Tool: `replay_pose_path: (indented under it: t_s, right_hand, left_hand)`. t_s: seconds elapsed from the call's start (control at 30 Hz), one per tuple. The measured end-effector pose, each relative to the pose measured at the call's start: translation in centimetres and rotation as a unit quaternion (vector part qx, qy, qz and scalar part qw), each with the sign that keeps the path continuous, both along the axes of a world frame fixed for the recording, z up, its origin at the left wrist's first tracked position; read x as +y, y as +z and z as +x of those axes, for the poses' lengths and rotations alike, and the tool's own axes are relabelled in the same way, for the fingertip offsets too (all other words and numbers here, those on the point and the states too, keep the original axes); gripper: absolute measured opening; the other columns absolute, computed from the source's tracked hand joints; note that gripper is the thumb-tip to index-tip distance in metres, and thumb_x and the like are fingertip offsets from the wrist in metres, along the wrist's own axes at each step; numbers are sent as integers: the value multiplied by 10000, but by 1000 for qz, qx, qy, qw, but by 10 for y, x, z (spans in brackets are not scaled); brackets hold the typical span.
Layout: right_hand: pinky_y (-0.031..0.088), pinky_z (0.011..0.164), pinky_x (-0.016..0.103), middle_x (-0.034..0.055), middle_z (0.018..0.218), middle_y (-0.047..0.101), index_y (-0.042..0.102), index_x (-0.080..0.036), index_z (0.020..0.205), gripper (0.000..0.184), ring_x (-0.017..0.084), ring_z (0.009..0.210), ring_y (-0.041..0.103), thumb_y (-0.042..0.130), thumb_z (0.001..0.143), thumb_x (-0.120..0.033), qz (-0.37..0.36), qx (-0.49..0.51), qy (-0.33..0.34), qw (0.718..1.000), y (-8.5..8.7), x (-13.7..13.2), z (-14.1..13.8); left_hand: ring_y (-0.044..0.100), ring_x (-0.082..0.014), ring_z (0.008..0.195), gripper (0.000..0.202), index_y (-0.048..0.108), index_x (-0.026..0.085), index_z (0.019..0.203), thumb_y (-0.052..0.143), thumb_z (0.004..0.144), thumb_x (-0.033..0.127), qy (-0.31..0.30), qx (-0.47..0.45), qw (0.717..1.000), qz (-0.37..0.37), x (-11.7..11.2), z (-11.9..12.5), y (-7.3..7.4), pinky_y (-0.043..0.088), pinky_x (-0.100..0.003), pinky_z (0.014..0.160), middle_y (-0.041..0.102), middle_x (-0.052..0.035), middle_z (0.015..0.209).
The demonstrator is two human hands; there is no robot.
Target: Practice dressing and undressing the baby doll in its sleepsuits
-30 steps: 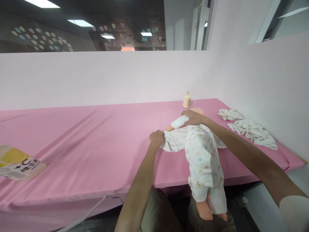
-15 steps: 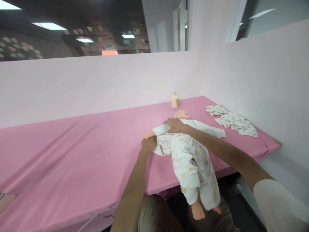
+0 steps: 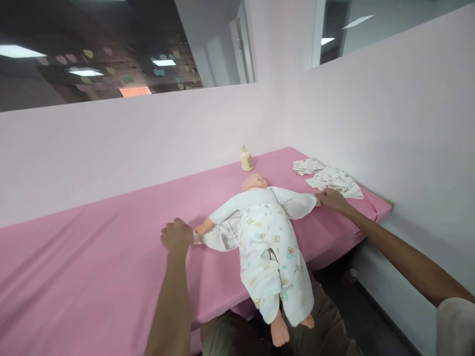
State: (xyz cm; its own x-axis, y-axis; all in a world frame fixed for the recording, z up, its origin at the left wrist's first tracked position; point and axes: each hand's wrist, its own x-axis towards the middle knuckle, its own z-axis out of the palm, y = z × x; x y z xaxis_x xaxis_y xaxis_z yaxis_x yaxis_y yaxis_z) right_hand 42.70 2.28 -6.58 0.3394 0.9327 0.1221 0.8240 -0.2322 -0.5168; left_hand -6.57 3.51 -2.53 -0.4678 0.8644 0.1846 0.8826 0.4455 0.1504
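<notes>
A baby doll [image 3: 260, 232] in a white printed sleepsuit lies on its back on the pink-covered table [image 3: 92, 267], legs hanging over the front edge. My left hand [image 3: 177, 236] is closed on the loose edge of the white garment beside the doll's bare hand. Stretched out to the right, my right hand [image 3: 331, 199] pinches the end of the doll's other sleeve, with the fingers closed on the cloth.
A small cream bottle [image 3: 246, 159] stands by the back wall behind the doll's head. Folded printed cloths [image 3: 330, 178] lie at the table's right end, close to my right hand. White walls close the table at the back and right.
My right hand left the doll's chest and moved right to the far sleeve end. My left hand drew the garment edge out to the left. The camera turned left.
</notes>
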Motion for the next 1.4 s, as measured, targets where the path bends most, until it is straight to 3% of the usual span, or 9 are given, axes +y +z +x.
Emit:
replay_pose_path:
  t_s: [0.1,0.23,0.4,0.53,0.7,0.83,0.97,1.13,1.4]
  right_hand:
    - [250,521,270,-17,559,416,335,-206,541,400,130,538,418,480,818,-455,-33,53,21,998,-10,0,2]
    - [274,536,259,-20,578,454,372,-203,580,300,130,571,446,498,804,-357,1,86,32,996,-12,10,-15]
    - [292,530,246,-26,616,458,359,-209,613,203,124,594,426,481,768,-258,60,165,67,982,-10,20,-18]
    - [319,569,276,-2,634,474,396,-211,619,177,151,624,444,444,784,-258,114,169,-49,978,1,25,18]
    - [359,633,327,56,727,533,495,-197,727,120,200,678,469,420,803,-253,116,120,-227,959,10,28,64]
    - [388,688,373,124,857,584,542,-169,875,173,259,771,525,397,842,-256,52,18,-172,984,4,24,53]
    - [379,853,445,198,1083,576,548,-135,1004,229,334,1005,516,437,867,-281,100,-128,-47,986,2,14,6]
    - [381,887,417,170,1108,594,548,-149,1036,281,314,1054,530,474,880,-370,41,-94,95,990,8,12,-59]
    - [342,655,304,74,913,654,508,-198,881,80,221,821,595,435,860,-223,23,-27,81,996,5,19,-66]
  left_hand:
    - [585,-351,1085,396,587,90,1152,297,908,205,-29,-29,996,81,-3,24,24,481,-444,872,626,-211,1151]
    - [609,-217,1055,341,590,185,1101,311,935,287,-271,-85,950,129,3,102,48,465,-328,956,649,-88,1173]
    - [589,-206,1106,338,607,199,1120,339,928,270,-549,-23,835,-40,27,200,50,445,-305,971,665,-71,1156]
    - [609,-263,1067,353,610,172,1156,455,848,249,-520,78,841,-128,41,223,40,474,-344,884,670,-99,1157]
    - [504,-263,1259,495,534,187,1333,448,848,244,-492,102,853,-141,44,214,36,395,-366,1028,553,-87,1381]
    - [483,-272,1277,514,503,254,1370,433,863,212,-491,131,847,-154,39,221,40,378,-405,1040,561,-80,1360]
    - [501,-321,1238,469,507,225,1330,477,862,231,-501,165,831,-178,40,250,35,375,-481,1024,550,-129,1336]
    - [588,-268,1128,308,562,172,1149,484,851,193,-576,135,786,-178,48,294,10,430,-393,973,610,-129,1221]
    - [559,-281,1142,410,545,237,1217,535,807,242,-597,122,779,-149,54,297,-2,412,-438,976,606,-85,1226]
